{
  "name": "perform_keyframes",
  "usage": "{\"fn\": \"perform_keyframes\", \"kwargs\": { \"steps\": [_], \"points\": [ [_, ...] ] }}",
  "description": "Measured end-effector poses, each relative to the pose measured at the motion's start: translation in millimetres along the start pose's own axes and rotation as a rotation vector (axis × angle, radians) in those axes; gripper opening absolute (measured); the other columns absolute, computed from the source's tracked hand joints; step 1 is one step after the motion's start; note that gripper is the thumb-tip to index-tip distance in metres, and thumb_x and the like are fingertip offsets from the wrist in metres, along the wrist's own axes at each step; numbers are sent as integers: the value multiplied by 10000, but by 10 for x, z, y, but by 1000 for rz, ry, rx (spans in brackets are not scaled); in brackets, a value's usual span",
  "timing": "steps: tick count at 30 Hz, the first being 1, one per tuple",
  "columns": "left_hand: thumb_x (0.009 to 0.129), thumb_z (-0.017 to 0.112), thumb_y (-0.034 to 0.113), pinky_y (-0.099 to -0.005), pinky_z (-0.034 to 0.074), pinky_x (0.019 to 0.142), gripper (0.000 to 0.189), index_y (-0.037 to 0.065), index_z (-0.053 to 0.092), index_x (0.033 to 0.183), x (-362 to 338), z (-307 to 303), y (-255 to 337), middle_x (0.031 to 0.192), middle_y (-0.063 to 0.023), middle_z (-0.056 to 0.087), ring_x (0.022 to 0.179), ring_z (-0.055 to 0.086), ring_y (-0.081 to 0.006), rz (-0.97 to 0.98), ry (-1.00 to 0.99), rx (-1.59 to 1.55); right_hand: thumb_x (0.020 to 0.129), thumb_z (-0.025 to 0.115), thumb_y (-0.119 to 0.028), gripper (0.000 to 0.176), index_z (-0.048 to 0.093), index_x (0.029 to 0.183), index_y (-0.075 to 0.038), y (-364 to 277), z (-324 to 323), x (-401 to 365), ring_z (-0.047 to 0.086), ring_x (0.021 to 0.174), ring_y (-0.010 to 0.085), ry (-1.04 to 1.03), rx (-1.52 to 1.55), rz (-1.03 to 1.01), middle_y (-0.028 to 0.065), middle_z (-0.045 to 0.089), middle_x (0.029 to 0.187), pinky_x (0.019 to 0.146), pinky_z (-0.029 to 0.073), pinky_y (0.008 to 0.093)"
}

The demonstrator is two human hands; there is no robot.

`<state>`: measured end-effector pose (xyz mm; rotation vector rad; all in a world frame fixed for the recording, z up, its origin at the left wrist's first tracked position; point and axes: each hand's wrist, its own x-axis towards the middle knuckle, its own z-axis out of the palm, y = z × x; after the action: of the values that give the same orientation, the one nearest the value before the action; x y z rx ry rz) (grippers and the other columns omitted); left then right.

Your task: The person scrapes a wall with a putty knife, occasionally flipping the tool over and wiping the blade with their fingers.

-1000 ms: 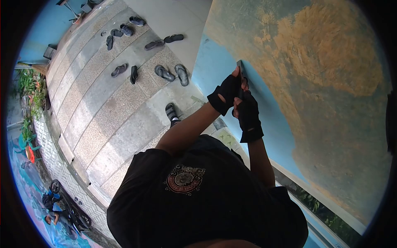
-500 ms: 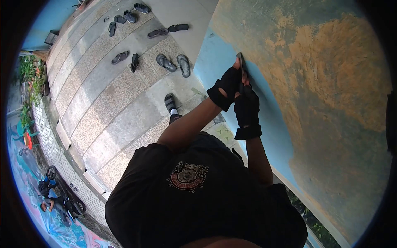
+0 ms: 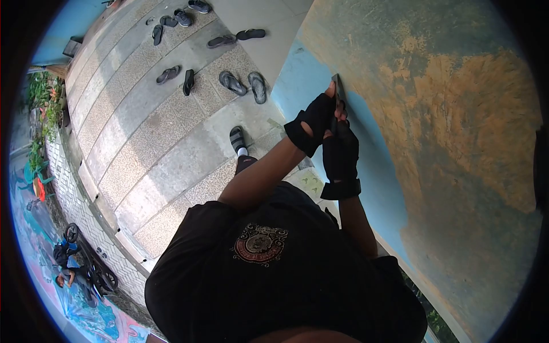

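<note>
Both hands, in black fingerless gloves, are closed around a narrow, flat scraper (image 3: 337, 83), seen nearly edge-on against the wall. My left hand (image 3: 318, 116) grips it higher up, its thumb lying along the blade. Just below, my right hand (image 3: 341, 150) wraps the lower part, so the handle is mostly hidden. Beside them is a light-blue painted strip (image 3: 372, 137) of wall. Its ragged edge meets a bare wall patch (image 3: 457, 148) of grey and tan.
Several sandals (image 3: 233, 83) and shoes lie on the tiled floor (image 3: 171, 137) to the left. My sandalled foot (image 3: 237, 139) stands below the wall. Farther left are potted plants (image 3: 52, 106), a paved path (image 3: 68, 177) and a person beside a motorcycle (image 3: 91, 260).
The view has shifted slightly, so the floor and wall sit a little differently. Both hands keep their grip on the scraper, close to the same spot on the wall.
</note>
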<state>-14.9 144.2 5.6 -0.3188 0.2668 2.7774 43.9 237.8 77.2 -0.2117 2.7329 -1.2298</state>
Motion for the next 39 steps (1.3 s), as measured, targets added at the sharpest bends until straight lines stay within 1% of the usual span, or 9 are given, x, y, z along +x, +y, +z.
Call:
{"fn": "perform_keyframes", "kwargs": {
  "steps": [3, 6, 14, 17, 20, 27, 30, 32, 39],
  "points": [
    [982, 460, 545, -366, 464, 612, 481, 154, 478, 701, 39, 26, 71, 557, -7, 417, 620, 495, -190, 45, 11, 15, 871, 608, -52, 331, 580, 1191, 31, -19, 32, 72, 633, 939, 187, -52, 83, 83, 139, 670, 1016, 824, 484, 320],
    [963, 477, 571, -374, 473, 620, 498, 147, 464, 702, -58, 103, -71, 565, -16, 424, 628, 505, -191, 47, 36, 82, 876, 609, -52, 316, 591, 1183, 21, 80, 70, 5, 610, 867, 184, 120, 134, -62, 96, 656, 933, 797, 487, 317],
    [971, 484, 545, -380, 481, 627, 477, 145, 470, 712, -19, 10, 56, 579, -23, 449, 632, 514, -193, 9, -8, 43, 907, 585, -62, 273, 586, 1172, 3, 131, 117, -14, 509, 619, 75, 26, 194, 160, 5, 585, 795, 554, 425, 251],
    [974, 482, 540, -384, 482, 628, 477, 144, 473, 708, 15, 3, 165, 583, -23, 447, 631, 512, -195, 2, -13, 50, 919, 575, -68, 203, 599, 1113, -15, 127, 232, 104, 488, 566, 59, 79, 155, -52, -15, 557, 733, 510, 408, 247],
    [976, 480, 538, -384, 483, 628, 479, 143, 482, 705, -43, 75, 114, 582, -20, 443, 630, 509, -195, 12, 23, 58, 917, 581, -72, 160, 605, 1069, -27, 191, 192, 47, 477, 529, 55, 42, 133, 67, -27, 531, 690, 484, 397, 250],
    [984, 472, 528, -373, 483, 630, 484, 136, 471, 700, 6, 4, 169, 581, -21, 435, 629, 508, -197, 22, 20, -27, 898, 590, -66, 173, 606, 1065, -25, 94, 198, 40, 528, 586, 89, 5, 146, 126, -9, 543, 700, 536, 424, 253],
    [989, 455, 531, -375, 487, 634, 490, 137, 468, 698, -130, 82, 62, 578, -17, 433, 637, 508, -194, -21, 24, 64, 896, 579, -54, 182, 607, 1072, -19, 55, 197, -18, 558, 682, 114, 193, -24, -170, 19, 560, 743, 598, 448, 253],
    [996, 442, 527, -373, 492, 634, 490, 140, 465, 696, -117, 117, 50, 576, -11, 435, 640, 506, -187, -18, 21, 100, 895, 572, -43, 204, 601, 1094, -9, 103, 176, -74, 568, 753, 133, 135, 105, -10, 37, 570, 775, 644, 459, 253],
    [1010, 427, 500, -372, 489, 638, 486, 134, 467, 692, -135, 120, 94, 560, -16, 425, 631, 505, -191, -78, 38, 108, 904, 569, -49, 232, 579, 1127, 12, 22, 210, -68, 544, 687, 111, 85, 133, 62, 28, 566, 762, 605, 448, 248]
  ]
}}
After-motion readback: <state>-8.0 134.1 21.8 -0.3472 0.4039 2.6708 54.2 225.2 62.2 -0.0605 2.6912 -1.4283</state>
